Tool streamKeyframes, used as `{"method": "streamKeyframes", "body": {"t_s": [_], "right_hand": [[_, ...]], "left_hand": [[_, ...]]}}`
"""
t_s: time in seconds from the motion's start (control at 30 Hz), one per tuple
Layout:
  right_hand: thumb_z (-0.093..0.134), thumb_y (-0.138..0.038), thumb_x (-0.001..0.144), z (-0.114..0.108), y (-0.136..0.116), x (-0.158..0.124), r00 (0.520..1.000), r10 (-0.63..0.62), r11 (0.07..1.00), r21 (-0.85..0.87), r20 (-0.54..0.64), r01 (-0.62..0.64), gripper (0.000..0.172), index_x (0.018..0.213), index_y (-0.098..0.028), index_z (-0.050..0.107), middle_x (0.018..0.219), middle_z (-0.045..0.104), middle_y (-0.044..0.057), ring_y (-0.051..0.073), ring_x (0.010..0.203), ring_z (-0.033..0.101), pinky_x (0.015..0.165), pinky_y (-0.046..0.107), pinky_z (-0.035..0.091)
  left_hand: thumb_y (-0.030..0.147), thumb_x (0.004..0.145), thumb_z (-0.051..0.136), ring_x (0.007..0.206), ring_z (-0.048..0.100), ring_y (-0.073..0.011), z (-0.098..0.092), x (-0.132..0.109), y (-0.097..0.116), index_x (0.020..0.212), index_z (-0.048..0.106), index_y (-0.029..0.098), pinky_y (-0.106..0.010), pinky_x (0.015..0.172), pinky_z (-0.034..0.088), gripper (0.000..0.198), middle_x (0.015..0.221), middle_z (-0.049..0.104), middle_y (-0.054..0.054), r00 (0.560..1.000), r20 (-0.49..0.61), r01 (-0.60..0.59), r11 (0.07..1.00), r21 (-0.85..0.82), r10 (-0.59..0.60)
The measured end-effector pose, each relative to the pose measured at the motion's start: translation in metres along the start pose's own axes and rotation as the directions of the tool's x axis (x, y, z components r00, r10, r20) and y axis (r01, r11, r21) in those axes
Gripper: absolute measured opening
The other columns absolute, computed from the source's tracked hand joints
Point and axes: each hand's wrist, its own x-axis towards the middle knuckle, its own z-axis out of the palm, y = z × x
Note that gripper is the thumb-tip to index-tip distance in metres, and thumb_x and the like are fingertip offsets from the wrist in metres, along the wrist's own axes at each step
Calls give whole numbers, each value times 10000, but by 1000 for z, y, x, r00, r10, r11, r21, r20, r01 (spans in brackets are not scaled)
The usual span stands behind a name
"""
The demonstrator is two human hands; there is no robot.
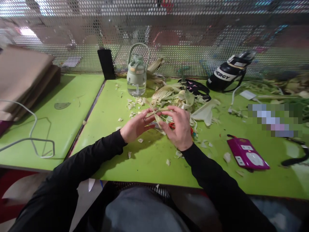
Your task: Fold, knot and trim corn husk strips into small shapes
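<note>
A seated person in black sleeves works pale husk at a green table (145, 161) backed by a perforated metal screen (193, 32). At far left a stack of brown folded sheets (24, 74) sits on the neighbouring tabletop with a white cable (33, 129) looping in front of it, both well apart from the hands. A black phone (106, 63) leans upright against the screen, and just beside it stands a pale green water bottle (136, 74), handle up. Both are set at the back edge, seemingly to leave the middle free for the hands.

At centre the left hand (136, 125) (a ring shows on one finger) has its fingers pressed together, pinching one end of a husk strip (155, 113). The right hand (178, 127) curls over from the other side and pinches the same strip, so the strip sits between the two hands, lifted a little off the table. The two-handed grip looks meant to hold the thin strip taut.

Just behind the hands lies a husk pile (176, 95), close enough to reach, with torn scraps (135, 104) scattered about it. Something red (172, 125) shows under the right hand; what it is cannot be told.

Farther right, a black bag (229, 72) leans on the screen and a magenta power strip (246, 154) lies flat near the front edge.
</note>
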Motion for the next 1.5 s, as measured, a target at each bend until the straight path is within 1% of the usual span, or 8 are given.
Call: {"method": "streamKeyframes", "body": {"t_s": [0.3, 0.53, 0.63, 0.77, 0.93, 1.07, 1.3, 1.5], "right_hand": [[607, -212, 910, -1, 2, 1, 994, -100, 993, -71, -52, 96, 212, 1118, -249, 612, 1178, 641, 82, 243, 1082, 604, 892, 426, 487], [606, -305, 929, -2, -8, -3, 986, -155, 988, 7, -55, 155, 293, 1216, -256, 579, 1077, 665, 78, 241, 984, 619, 824, 406, 505], [657, -447, 893, 2, -9, -6, 986, -164, 986, 28, -36, 165, 506, 1333, -236, 520, 1107, 677, 97, 262, 992, 623, 811, 414, 517], [680, -358, 895, 2, -10, -8, 963, -266, 962, -80, -43, 262, 419, 1290, -284, 561, 1019, 696, 54, 226, 929, 628, 763, 363, 510], [649, -308, 915, -3, -14, -4, 962, -268, 963, -31, -42, 267, 325, 1211, -209, 556, 1007, 709, 88, 220, 896, 642, 748, 359, 524], [602, -239, 936, -4, -10, 0, 956, -292, 953, 78, -19, 292, 225, 1156, -203, 569, 1000, 719, 91, 214, 901, 662, 759, 362, 546], [575, -153, 938, -13, -1, 4, 886, -461, 888, 31, 50, 460, 209, 1119, -228, 648, 1015, 761, 71, 203, 916, 693, 760, 362, 580], [571, -99, 909, -17, -4, 8, 859, -502, 863, 127, 99, 489, 272, 1120, -236, 675, 986, 765, 52, 192, 862, 697, 737, 367, 584]], "left_hand": [[161, 838, 621, 1277, 582, -284, -6, 5, -4, 1287, 529, 161, -496, 1113, 394, 458, 1319, 657, -147, 996, -81, 29, 998, 54, -25], [48, 780, 528, 1541, 212, -270, -8, 0, -10, 1506, 335, 282, -464, 1234, 238, 787, 1641, 291, -68, 972, 197, -204, 885, 419, 131], [22, 780, 475, 1543, 209, -257, -8, -2, -18, 1546, 208, 288, -462, 1255, 194, 854, 1656, 231, -81, 930, 329, -321, 793, 518, 162], [3, 748, 472, 1537, 217, -274, -6, -5, -24, 1578, 116, 275, -463, 1265, 174, 943, 1643, 243, -103, 884, 445, -411, 688, 598, 141], [87, 756, 608, 1561, 62, -339, -6, -10, -23, 1601, 78, 243, -473, 1279, 84, 1010, 1678, 110, -118, 893, 442, -393, 627, 672, 86], [170, 772, 679, 1557, 61, -362, -5, -11, -21, 1601, 83, 270, -515, 1269, 83, 1025, 1688, 53, -118, 911, 412, -287, 730, 620, 8], [396, 929, 587, 1043, 668, -211, -5, -5, -2, 1357, 532, 172, -421, 996, 508, 486, 1207, 669, -136, 998, 53, 5, 893, 451, -32], [312, 803, 771, 636, 595, -71, -10, 2, 2, 934, 646, 130, -249, 679, 514, 257, 758, 668, -6, 999, 45, -12, 890, 457, -9]]}}
